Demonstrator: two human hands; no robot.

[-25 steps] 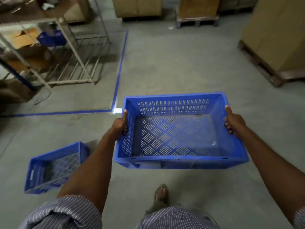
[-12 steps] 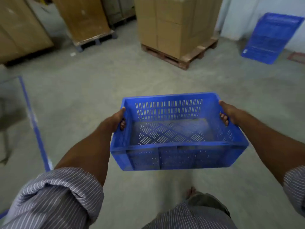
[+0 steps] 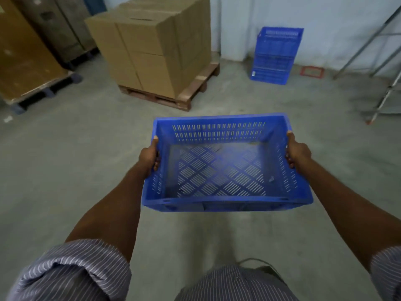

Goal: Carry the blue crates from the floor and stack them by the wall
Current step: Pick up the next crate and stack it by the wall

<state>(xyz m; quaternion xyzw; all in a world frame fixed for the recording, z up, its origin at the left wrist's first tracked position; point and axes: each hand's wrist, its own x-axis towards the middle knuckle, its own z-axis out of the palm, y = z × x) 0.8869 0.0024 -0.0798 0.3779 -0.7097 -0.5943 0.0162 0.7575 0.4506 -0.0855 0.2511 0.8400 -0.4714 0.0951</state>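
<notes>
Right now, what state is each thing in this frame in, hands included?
carried crate: upright, held off the floor by its two short sides.
left hand: grips the crate's left rim.
right hand: grips the crate's right rim.
crate stack: stands upright on the floor by the wall.
cardboard boxes: stacked on a wooden pallet.

Far beyond our fingers (image 3: 156, 163), the label (image 3: 253, 74) on the stacked crates (image 3: 276, 51) is unreadably small; the metal rack (image 3: 368, 41) is cut off.
</notes>
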